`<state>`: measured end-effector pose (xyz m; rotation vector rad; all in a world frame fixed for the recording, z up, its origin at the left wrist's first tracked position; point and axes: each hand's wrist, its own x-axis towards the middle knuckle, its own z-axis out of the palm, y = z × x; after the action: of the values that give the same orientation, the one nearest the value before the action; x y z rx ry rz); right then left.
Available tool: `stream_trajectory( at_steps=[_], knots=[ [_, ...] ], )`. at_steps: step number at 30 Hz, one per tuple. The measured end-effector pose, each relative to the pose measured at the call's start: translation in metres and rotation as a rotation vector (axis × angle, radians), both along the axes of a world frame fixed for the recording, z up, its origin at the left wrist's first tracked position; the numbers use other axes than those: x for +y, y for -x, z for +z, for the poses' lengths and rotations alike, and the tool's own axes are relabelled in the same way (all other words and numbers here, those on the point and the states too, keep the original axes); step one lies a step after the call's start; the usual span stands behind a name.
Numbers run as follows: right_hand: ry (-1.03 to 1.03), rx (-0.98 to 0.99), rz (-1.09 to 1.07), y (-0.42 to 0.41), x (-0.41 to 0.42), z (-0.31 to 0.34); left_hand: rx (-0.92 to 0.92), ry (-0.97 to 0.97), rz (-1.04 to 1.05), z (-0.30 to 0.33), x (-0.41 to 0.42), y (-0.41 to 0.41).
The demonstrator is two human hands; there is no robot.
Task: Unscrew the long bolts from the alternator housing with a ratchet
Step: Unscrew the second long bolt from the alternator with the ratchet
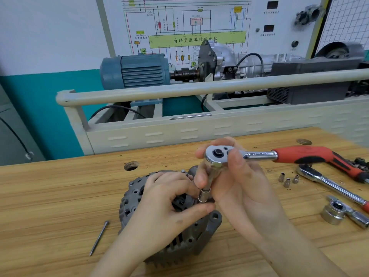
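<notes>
Nearest the camera, the grey cast-metal alternator housing point(175, 242) sits on the pale wooden bench point(50, 196), with 1 long steel bolt point(99, 237) already lying loose just to its left. The left hand point(165, 200) rests on top of the housing, its thumb and fingers curled in to pinch at the chrome socket point(204, 195), steadying it. The right hand point(233, 182) grips the head of the chrome ratchet with the red-and-black handle point(259, 155), fingers wrapped round the head and its extension rather than the handle. The socket's lower end is hidden between the fingers, so whether it is fully seated on a bolt head cannot be told.

The likely risk is the socket sitting crooked or shallow: turning then could slip it off and round the bolt head, or jolt the housing, which is held by 1 hand only.

Further right lie 3 small silver sockets point(287, 179), a second chrome ratchet point(327, 183) and a large chrome socket point(332, 213)
</notes>
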<state>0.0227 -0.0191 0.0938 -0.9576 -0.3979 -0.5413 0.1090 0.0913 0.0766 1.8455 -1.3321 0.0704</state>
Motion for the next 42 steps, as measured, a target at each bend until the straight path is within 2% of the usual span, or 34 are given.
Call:
stream_trajectory(
  at_steps=[18,24,29,42],
  knots=[
    [0.015,0.024,-0.056,0.0008,-0.0023,-0.0003,-0.017,-0.02,0.045,-0.0017,-0.0004,0.0003],
    [0.064,0.036,-0.001,-0.0017,-0.0007,0.0001,-0.012,-0.02,-0.028,-0.0003,-0.0002,-0.0014],
    [0.008,0.043,0.072,-0.0022,-0.0017,-0.0008,-0.024,-0.025,-0.066,0.0015,0.0005,-0.0013],
    [0.033,0.039,0.009,0.0,-0.0019,0.0001,-0.05,-0.022,0.005,-0.0016,-0.0005,0.0004]
  ],
)
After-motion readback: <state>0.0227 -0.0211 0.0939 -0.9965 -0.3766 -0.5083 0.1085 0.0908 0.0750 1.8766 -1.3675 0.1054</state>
